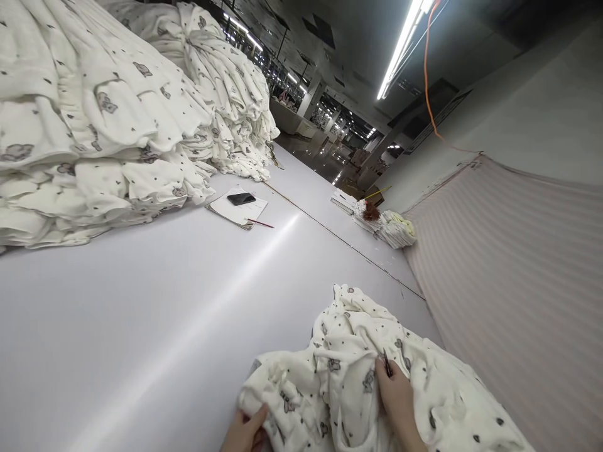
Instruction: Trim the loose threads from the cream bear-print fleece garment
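A heap of white printed fabric (348, 389) with small grey and pink figures lies bunched on the table's near edge. At its lower left, my left hand (245, 432) pinches the edge of the cloth between thumb and fingers. My right hand (396, 394) is closed on top of the fabric. A slim dark pointed tool (387, 364) sticks up from its fingers; its exact kind cannot be made out. Part of the cloth is also at the right hand's fingertips, and whether it is gripped there is hidden.
Large piles of the same printed fabric (108, 125) stand at the left. On the white table (164, 314) lie papers (223, 207) with a phone (241, 198) and a red pencil (260, 223). Small bundles (396, 229) sit by the striped cloth sheet (513, 263) at right.
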The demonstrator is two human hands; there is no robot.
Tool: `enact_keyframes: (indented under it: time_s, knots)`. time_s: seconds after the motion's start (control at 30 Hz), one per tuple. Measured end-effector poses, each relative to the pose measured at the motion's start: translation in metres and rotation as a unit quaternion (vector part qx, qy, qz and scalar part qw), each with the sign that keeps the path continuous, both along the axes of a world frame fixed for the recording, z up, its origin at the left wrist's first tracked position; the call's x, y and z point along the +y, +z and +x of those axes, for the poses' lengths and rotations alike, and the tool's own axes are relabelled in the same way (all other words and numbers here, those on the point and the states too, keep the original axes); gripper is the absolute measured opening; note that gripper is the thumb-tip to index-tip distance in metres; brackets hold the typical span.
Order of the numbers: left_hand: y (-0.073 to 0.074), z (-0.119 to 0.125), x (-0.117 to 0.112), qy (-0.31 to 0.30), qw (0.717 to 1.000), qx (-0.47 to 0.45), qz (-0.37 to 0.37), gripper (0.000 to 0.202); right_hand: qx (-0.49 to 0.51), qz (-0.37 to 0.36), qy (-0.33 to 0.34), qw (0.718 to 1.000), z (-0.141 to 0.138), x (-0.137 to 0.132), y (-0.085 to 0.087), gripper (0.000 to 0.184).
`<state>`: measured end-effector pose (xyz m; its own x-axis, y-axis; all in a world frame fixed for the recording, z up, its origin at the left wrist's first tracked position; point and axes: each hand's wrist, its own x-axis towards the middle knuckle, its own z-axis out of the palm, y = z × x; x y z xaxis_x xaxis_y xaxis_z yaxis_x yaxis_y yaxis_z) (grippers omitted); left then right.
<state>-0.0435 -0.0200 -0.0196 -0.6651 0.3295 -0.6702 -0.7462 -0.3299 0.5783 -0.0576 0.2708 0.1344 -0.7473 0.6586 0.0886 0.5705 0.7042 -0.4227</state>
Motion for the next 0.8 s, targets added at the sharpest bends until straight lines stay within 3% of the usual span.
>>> enact_keyframes:
  time_s: [0.2, 0.37, 0.53, 0.63, 0.8]
  knots:
    - [0.025, 0.0, 0.051, 0.013, 0.983, 0.166, -0.072, 0.048, 0.028, -0.005, 0.036, 0.999, 0.015, -0.028, 0.004, 0.035]
    - [0.044, 0.005, 0.087, 0.006, 0.961, 0.262, -0.085, 0.05, 0.059, -0.024, 0.088, 0.994, 0.033, -0.049, 0.001, 0.035]
    - [0.045, 0.008, 0.098, -0.002, 0.957, 0.277, -0.085, 0.046, 0.102, -0.079, 0.185, 0.974, 0.057, -0.085, -0.016, 0.04]
    - [0.043, 0.012, 0.102, -0.012, 0.956, 0.287, -0.065, 0.041, 0.102, -0.101, 0.247, 0.958, 0.057, -0.101, -0.027, 0.039]
    - [0.034, 0.025, 0.108, -0.037, 0.94, 0.34, -0.01, 0.049, 0.077, -0.091, 0.268, 0.956, 0.04, -0.093, -0.034, 0.035]
